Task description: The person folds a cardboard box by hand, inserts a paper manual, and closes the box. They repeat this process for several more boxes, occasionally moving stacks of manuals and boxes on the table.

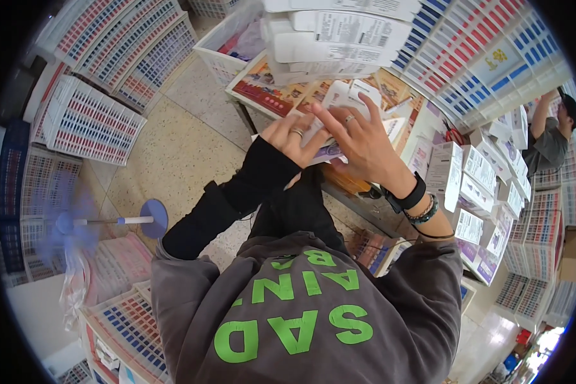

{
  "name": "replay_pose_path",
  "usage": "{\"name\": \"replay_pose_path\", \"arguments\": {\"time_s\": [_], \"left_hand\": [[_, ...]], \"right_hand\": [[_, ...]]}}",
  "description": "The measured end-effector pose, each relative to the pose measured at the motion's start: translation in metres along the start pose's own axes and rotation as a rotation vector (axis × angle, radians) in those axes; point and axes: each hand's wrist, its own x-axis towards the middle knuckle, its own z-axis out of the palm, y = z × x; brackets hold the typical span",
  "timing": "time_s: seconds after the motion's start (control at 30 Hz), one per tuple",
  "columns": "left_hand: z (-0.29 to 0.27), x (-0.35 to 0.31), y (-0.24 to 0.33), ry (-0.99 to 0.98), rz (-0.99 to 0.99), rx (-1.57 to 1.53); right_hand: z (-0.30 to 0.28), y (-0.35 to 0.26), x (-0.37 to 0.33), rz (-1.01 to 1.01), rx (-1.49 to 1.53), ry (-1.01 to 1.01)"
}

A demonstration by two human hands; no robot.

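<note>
A small white and purple carton (329,151) is between my hands at the near edge of the table, mostly covered by the fingers. My left hand (292,139), in a black sleeve and with a ring, is closed around its left side. My right hand (366,142) lies over its right side, thumb low against the purple part and index finger stretched toward my left hand. Just beyond lies a flat white carton blank (352,97). The carton's underside is hidden.
Stacked flat white cartons (345,38) stand at the back of the table (262,86). Filled cartons (477,179) pile up on the right, near red-handled scissors (453,134). Plastic crates (96,121) line the left, near a spinning fan (67,224). Another person (550,137) works far right.
</note>
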Motion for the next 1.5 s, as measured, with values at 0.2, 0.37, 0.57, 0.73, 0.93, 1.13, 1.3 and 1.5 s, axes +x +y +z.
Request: {"name": "replay_pose_path", "arguments": {"time_s": [0.2,0.37,0.57,0.73,0.93,1.13,1.3,1.5], "left_hand": [[-0.021,-0.007,0.004,0.52,0.002,-0.049],[0.008,-0.02,0.013,0.77,-0.095,-0.676],[0.046,-0.022,0.017,0.916,-0.076,-1.001],[0.035,-0.012,0.013,0.96,0.114,-0.787],[0.023,-0.023,0.008,0.972,0.239,-0.6],[0.009,-0.031,0.009,0.877,0.267,-0.708],[0.008,-0.027,0.009,0.903,0.317,-0.841],[-0.002,-0.035,0.016,0.79,0.124,-0.918]], "right_hand": [[0.004,-0.014,-0.006,0.113,0.061,0.314],[0.006,-0.062,-0.007,0.487,0.908,0.433],[-0.025,-0.074,0.01,0.375,1.951,0.552],[-0.019,-0.068,0.007,0.366,1.631,0.488],[-0.035,-0.087,0.017,0.475,1.412,0.475],[-0.052,-0.076,0.01,0.412,2.057,0.523],[-0.044,-0.058,0.014,0.174,1.602,0.38],[-0.072,-0.05,0.026,-0.03,0.633,0.52]]}}
